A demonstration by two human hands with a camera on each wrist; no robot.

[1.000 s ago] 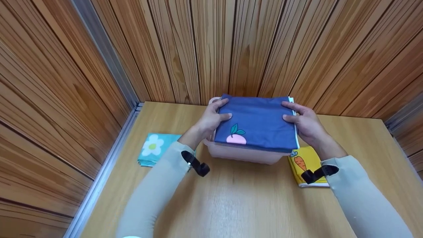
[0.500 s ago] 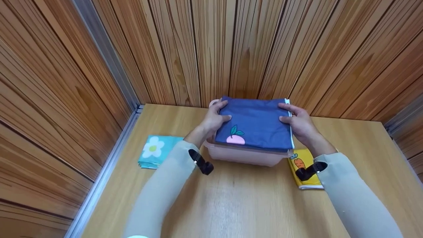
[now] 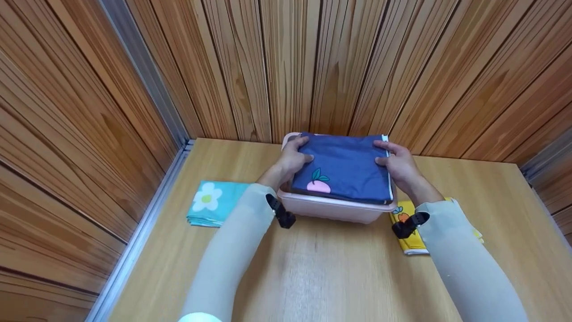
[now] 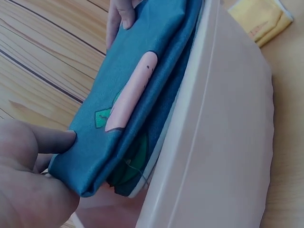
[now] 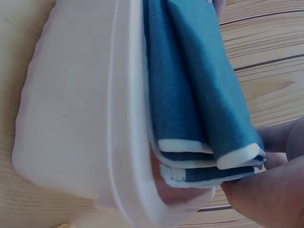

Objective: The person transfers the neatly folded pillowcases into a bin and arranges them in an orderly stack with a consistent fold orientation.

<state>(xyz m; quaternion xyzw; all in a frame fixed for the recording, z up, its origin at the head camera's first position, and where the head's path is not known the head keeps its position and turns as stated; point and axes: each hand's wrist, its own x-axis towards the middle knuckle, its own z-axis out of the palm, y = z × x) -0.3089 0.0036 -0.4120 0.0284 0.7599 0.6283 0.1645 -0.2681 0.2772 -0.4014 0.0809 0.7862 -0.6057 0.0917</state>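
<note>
A folded navy cloth (image 3: 346,165) with a pink fruit print and white-edged layers lies partly within the mouth of a pale pink plastic bin (image 3: 330,210). My left hand (image 3: 289,161) pinches its left side, thumb on top; in the left wrist view the cloth's front fold (image 4: 126,95) stands above the bin's rim. On the opposite side my right hand (image 3: 400,167) grips the white-trimmed edge. Several stacked layers (image 5: 209,156) show at that edge in the right wrist view, just inside the bin wall (image 5: 128,95).
A folded turquoise cloth (image 3: 207,203) with a white flower lies left of the bin, partly behind the left sleeve. To the right, a folded yellow cloth (image 3: 413,243) with a carrot print sits under the right forearm. Wood-panelled walls (image 3: 339,67) rise behind the wooden table (image 3: 313,273).
The navy cloth's right edge has shifted left, and the cloth sits slightly lower in the bin, with more of the rim showing. My right hand has moved inward with it.
</note>
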